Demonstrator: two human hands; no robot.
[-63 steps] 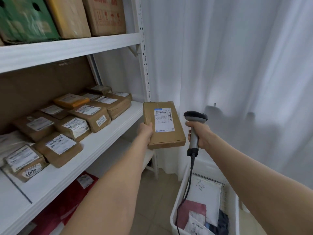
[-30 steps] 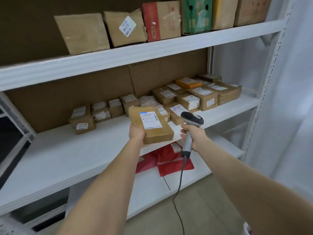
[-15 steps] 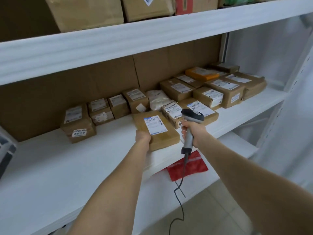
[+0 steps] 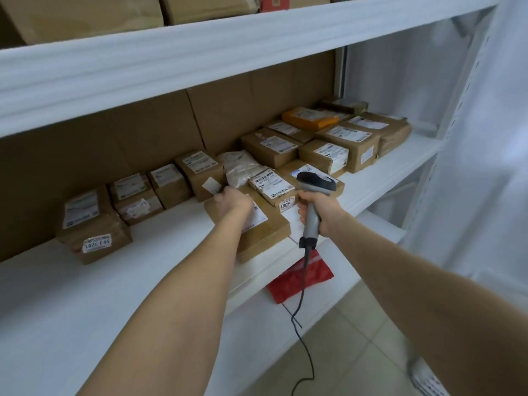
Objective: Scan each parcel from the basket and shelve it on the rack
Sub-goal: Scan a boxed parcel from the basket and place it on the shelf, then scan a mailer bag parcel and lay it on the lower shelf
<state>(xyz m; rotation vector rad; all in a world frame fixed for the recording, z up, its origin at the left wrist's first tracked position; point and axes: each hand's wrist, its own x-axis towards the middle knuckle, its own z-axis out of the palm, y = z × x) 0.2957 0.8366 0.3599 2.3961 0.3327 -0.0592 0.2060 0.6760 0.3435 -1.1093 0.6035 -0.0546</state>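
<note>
A flat brown parcel (image 4: 267,234) with a white label lies on the middle shelf (image 4: 160,252) of the white rack, its near corner at the shelf's front edge. My left hand (image 4: 233,201) lies on top of the parcel's far end, covering part of the label, with the fingers pointing toward the back row. My right hand (image 4: 317,211) grips the handle of a grey barcode scanner (image 4: 314,184), held upright just right of the parcel. The scanner's black cable (image 4: 300,304) hangs down toward the floor.
Several labelled brown parcels (image 4: 331,155) and a white bag (image 4: 243,170) fill the shelf's back and right. More boxes (image 4: 85,15) stand on the upper shelf. A red bag (image 4: 303,277) lies on the lower shelf. A white curtain (image 4: 491,167) hangs at right, a basket corner (image 4: 425,380) below.
The parcel went from held in the air beside the scanner to lying on the middle shelf. My left hand slid from its near edge to its far end.
</note>
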